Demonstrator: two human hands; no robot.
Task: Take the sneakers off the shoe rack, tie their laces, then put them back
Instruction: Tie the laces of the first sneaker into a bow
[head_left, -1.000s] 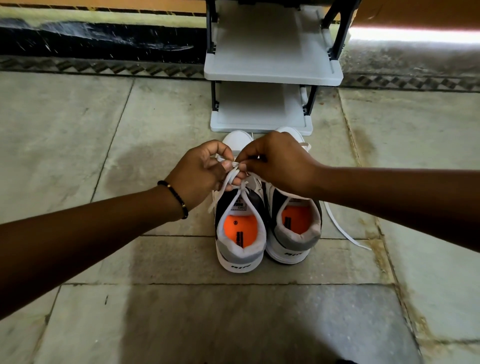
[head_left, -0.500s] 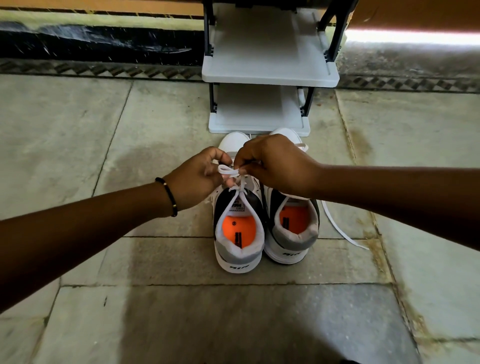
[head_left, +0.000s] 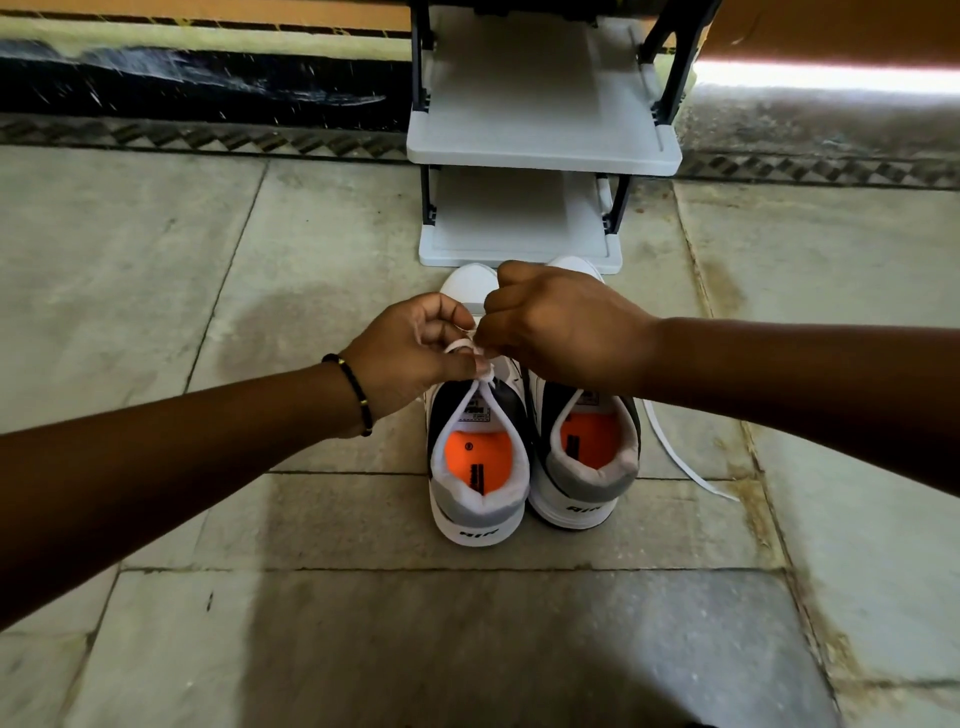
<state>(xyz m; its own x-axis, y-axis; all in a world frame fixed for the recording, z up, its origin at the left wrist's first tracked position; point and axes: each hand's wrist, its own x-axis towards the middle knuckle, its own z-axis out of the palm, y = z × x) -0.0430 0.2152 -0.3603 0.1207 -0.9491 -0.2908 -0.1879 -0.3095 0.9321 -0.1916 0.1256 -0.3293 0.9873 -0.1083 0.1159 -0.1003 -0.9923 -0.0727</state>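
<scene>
We see two sneakers side by side on the floor, heels toward us, toes pointing at the shoe rack (head_left: 540, 150) just beyond. Our left hand (head_left: 410, 353) and right hand (head_left: 561, 327) meet above the left sneaker (head_left: 478, 467), each pinching its white lace (head_left: 480, 387). The right sneaker (head_left: 589, 457) sits directly under the right hand, its loose lace (head_left: 680, 457) trailing rightward.

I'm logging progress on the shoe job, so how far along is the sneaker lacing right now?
Done: both sneakers are off the shoe rack, side by side on the floor before it. In hand: the left hand and right hand pinch the left sneaker's lace above its tongue, knot unfinished. Left: the right sneaker's loose lace trails on the floor, and both shelves are bare.
</scene>
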